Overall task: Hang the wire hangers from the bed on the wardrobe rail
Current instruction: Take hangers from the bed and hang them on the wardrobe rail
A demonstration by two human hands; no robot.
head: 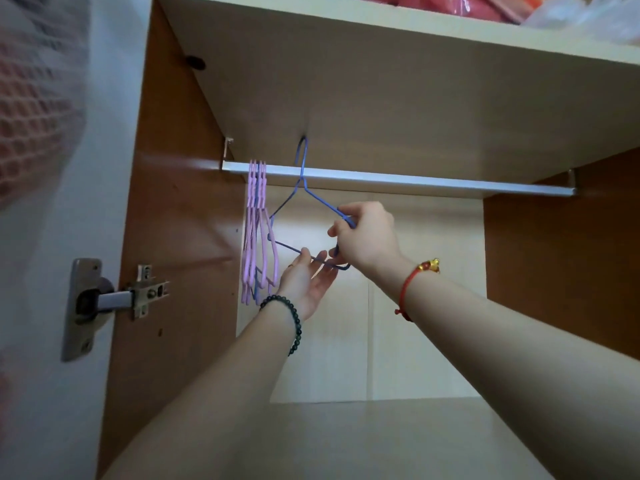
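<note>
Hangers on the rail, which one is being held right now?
The lone blue wire hanger right of the pink bunch: the right hand grips its shoulder, the left hand touches its bottom bar. The bunch hangs untouched.

You're looking up into an open wardrobe (147,109). On your left, a glossy brown side panel (180,220) catches a soft sheen. On your right, the matching panel (561,258) sits darker. Overhead is the pale beige underside of a shelf (381,98), with a small dark spot (195,62) where it meets the left panel. On top of that shelf, red bundles (485,5) and crinkled clear plastic (588,15) peek over the edge. Straight ahead there's a cream back panel (426,306) with a faint vertical seam. Below lies a pale bottom board (346,441). Far left, the white door (45,393) stands open, and a metal hinge (138,294) bridges it to the side panel. A blurred reddish mesh (31,116) fills your upper-left corner.
</note>
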